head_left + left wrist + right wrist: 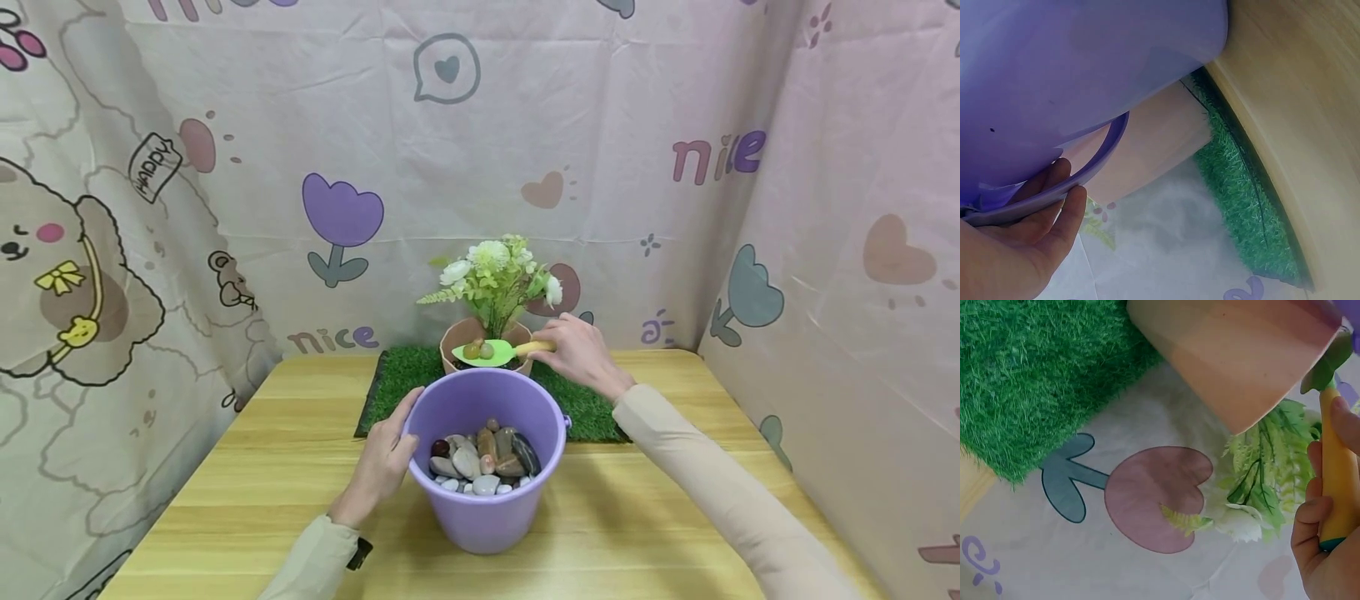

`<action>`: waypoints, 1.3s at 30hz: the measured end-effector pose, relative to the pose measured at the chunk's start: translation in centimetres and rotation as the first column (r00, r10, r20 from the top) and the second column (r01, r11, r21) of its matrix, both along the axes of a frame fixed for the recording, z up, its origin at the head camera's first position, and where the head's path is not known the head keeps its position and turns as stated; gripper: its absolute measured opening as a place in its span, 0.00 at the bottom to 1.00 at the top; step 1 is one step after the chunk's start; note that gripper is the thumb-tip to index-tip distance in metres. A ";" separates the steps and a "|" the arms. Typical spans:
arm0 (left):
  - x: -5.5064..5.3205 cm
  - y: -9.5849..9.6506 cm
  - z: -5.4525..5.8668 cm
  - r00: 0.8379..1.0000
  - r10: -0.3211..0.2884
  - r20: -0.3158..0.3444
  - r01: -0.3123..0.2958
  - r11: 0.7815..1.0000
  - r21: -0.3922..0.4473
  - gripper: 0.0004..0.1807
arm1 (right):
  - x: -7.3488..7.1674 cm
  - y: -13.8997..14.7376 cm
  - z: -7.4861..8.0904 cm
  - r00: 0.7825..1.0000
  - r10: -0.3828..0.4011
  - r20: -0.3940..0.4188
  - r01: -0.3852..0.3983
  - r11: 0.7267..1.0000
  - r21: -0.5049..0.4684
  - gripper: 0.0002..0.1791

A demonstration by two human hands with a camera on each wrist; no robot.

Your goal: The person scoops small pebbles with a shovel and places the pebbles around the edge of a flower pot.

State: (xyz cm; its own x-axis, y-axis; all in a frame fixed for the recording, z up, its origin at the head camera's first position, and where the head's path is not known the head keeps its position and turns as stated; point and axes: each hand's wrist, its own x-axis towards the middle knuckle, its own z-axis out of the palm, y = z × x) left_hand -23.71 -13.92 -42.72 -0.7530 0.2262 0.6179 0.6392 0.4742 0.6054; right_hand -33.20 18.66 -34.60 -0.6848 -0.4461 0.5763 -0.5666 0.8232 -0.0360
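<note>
My left hand (pixel 382 454) grips the purple bucket (pixel 486 521) at its left rim; in the left wrist view the fingers curl round the bucket's handle (pixel 1107 147). Inside the bucket lie several smooth stones (pixel 466 461), grey, brown and white. My right hand (pixel 581 354) holds a small garden trowel (pixel 501 353) by its yellow handle (pixel 1338 469). Pebbles (pixel 486 351) rest on the green blade. That blade is level above the mouth of a pinkish flower pot (pixel 448 340), just beyond the bucket. White flowers (pixel 489 254) with green leaves rise from the pot.
Beneath the pot lies a mat of artificial grass (pixel 405 383), partly hidden by the bucket. Both stand on a light wooden table (pixel 285 467). Printed cloth (pixel 487 150) hangs behind the table and along both sides.
</note>
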 end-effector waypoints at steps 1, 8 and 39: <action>0.0 0.0 0.0 1.000 0.002 -0.001 -0.002 1.000 0.000 0.35 | -0.2 -0.1 0.0 1.000 0.002 0.006 -0.002 1.000 0.009 0.14; 0.2 0.0 0.1 1.000 0.007 0.016 -0.007 1.000 -0.003 0.36 | -1.6 -1.0 -0.2 0.999 0.002 0.037 -0.006 0.996 0.086 0.14; 0.4 0.0 0.3 0.999 0.019 0.035 -0.019 1.000 -0.008 0.36 | -1.9 -2.8 0.4 0.993 -0.031 0.110 0.012 0.985 0.173 0.09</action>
